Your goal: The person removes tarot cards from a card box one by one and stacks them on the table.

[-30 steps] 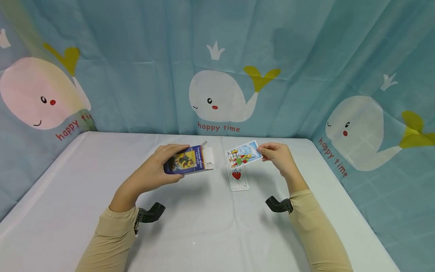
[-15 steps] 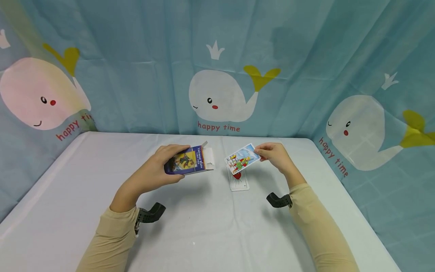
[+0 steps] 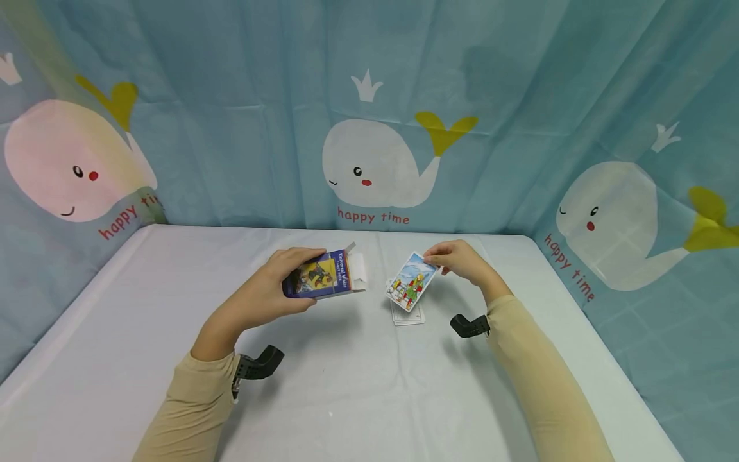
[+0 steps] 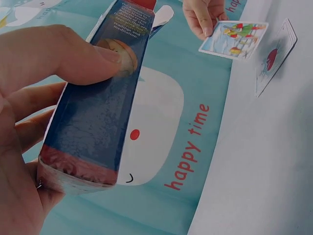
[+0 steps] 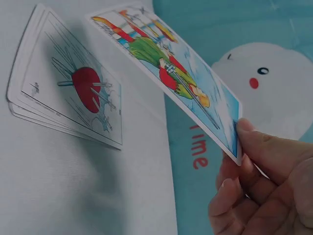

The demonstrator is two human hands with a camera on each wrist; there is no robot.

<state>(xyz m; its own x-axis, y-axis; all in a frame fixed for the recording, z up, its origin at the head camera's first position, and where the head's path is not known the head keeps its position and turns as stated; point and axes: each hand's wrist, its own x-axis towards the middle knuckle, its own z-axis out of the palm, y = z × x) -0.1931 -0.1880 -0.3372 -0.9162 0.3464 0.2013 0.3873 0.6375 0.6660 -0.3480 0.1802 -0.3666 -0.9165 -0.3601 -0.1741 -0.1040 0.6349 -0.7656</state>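
Note:
My left hand grips a blue tarot card box, thumb along one narrow side in the left wrist view. The box lies sideways above the table, its flap open toward the right. Between thumb and fingers my right hand pinches a tarot card by one corner, picture side up, showing a figure in red and green with swords. Beneath that card a small stack of tarot cards lies on the table, a red heart pierced by swords on top. In the head view the held card overlaps most of the stack.
A white cloth covers the table. Behind and beside it hangs a blue-green curtain printed with whales. Black camera mounts sit on both wrists, below the beige sleeves.
The right hand has shifted slightly left and turned the card steeper, so it covers more of the stack and its heart. The left hand with the box stays nearly still.

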